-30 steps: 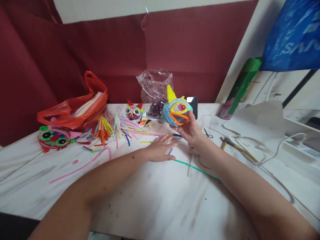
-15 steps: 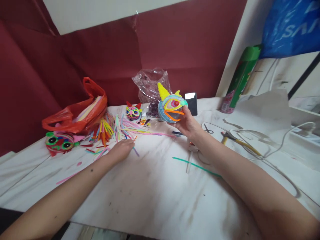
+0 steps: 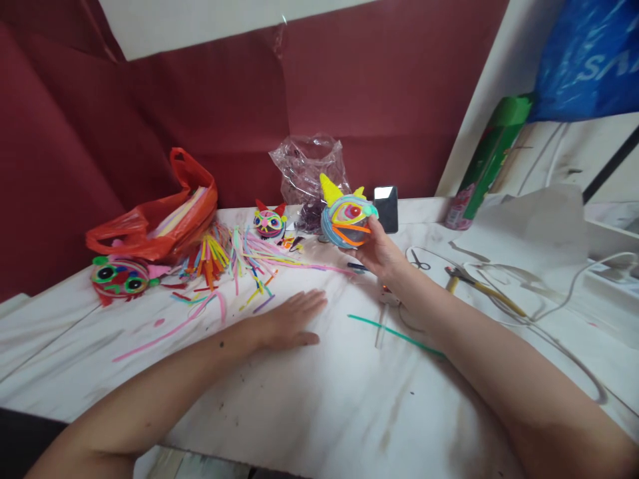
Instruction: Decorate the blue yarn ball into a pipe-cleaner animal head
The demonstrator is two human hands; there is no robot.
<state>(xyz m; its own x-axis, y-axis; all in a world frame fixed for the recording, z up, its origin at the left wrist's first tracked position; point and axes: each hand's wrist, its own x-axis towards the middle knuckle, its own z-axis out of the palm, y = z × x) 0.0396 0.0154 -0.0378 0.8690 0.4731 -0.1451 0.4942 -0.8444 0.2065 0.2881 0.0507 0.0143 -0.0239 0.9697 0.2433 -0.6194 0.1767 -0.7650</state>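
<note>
A round pipe-cleaner animal head (image 3: 344, 223), blue with yellow ears, a ringed red eye and orange strips, is held above the table by my right hand (image 3: 378, 251). My thumb rests by its pale green nose; the other fingers are mostly hidden behind and below it. My left hand (image 3: 294, 319) is spread over the white marbled tabletop (image 3: 309, 399), palm down, holding nothing. Just beyond its wrist lie short coloured pipe-cleaner pieces (image 3: 258, 293). A green pipe cleaner (image 3: 394, 334) lies below my right forearm, crossing a clear stick (image 3: 381, 326).
At left are a finished-looking colourful head (image 3: 120, 278), a red plastic bag (image 3: 160, 226) and bundled pipe cleaners (image 3: 212, 259). A smaller head (image 3: 269, 223), clear bag (image 3: 309, 173) and phone (image 3: 387, 209) stand behind. Right are scissors (image 3: 419, 259), yellow-handled pliers (image 3: 492, 294), cables and a green can (image 3: 492, 159).
My left hand has moved right from the pipe-cleaner pieces, its fingers now spread out. My right hand still holds the animal head, nearly in place. The view has shifted slightly.
</note>
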